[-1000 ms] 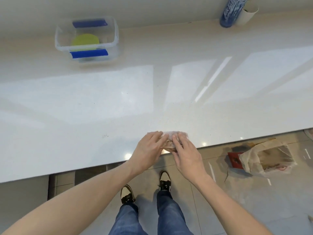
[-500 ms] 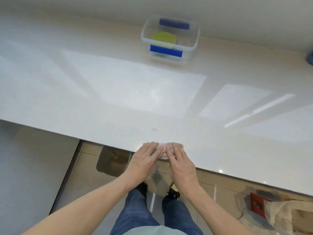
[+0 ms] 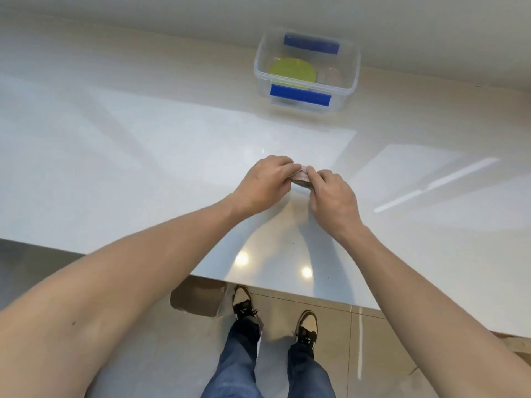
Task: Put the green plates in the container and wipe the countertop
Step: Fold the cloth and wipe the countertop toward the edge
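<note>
Place: most likely a home kitchen or a similar indoor room with a counter.
Worktop [image 3: 143,156]: long, glossy and pale like polished stone, set against a plain light wall [image 3: 172,15]; it mirrors window light and two ceiling lamps.
Storage: a clear plastic food container [image 3: 349,90] with blue clip handles stands near the wall, a green plate [image 3: 291,70] inside it.
Floor [image 3: 339,334]: shiny beige tiles with thin grout lines below the counter edge.
Person: stands at the counter in jeans and sneakers.

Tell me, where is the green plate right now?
In the head view, the green plate lies inside the clear container at the far side of the countertop, beyond both hands and near the wall.
</note>
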